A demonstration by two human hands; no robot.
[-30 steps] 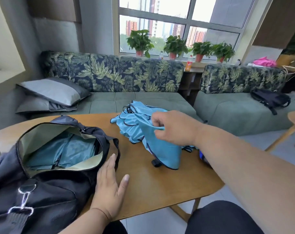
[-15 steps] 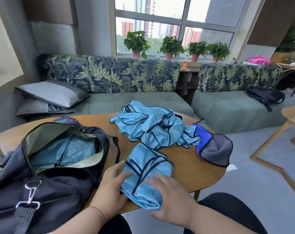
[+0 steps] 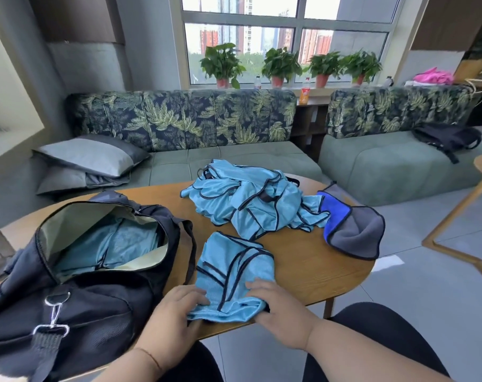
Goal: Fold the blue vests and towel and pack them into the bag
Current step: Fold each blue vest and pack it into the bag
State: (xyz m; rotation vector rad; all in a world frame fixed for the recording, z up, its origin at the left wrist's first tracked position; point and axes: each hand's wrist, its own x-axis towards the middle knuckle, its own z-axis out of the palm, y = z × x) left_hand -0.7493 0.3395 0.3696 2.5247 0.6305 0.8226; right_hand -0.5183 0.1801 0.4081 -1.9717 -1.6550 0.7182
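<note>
One light-blue vest (image 3: 233, 274) with dark trim lies at the near edge of the wooden table (image 3: 311, 268). My left hand (image 3: 176, 318) grips its lower left corner, and my right hand (image 3: 281, 312) grips its lower right edge. A crumpled pile of more blue vests (image 3: 250, 199) sits at the table's middle back. To its right lies the blue and grey towel (image 3: 350, 230), half over the table's edge. The black bag (image 3: 77, 293) stands open at the left, with folded blue fabric (image 3: 115, 244) inside.
A leaf-patterned sofa (image 3: 184, 125) with grey cushions (image 3: 88, 158) runs behind the table. A second sofa at the right carries a black backpack (image 3: 449, 139). A wooden chair frame (image 3: 465, 216) stands on the tiled floor at right. My knees are under the table's near edge.
My right hand pulled one vest from the pile to the table's near edge. My left hand left the table beside the bag, and both hands slid down to the vest's lower edge.
</note>
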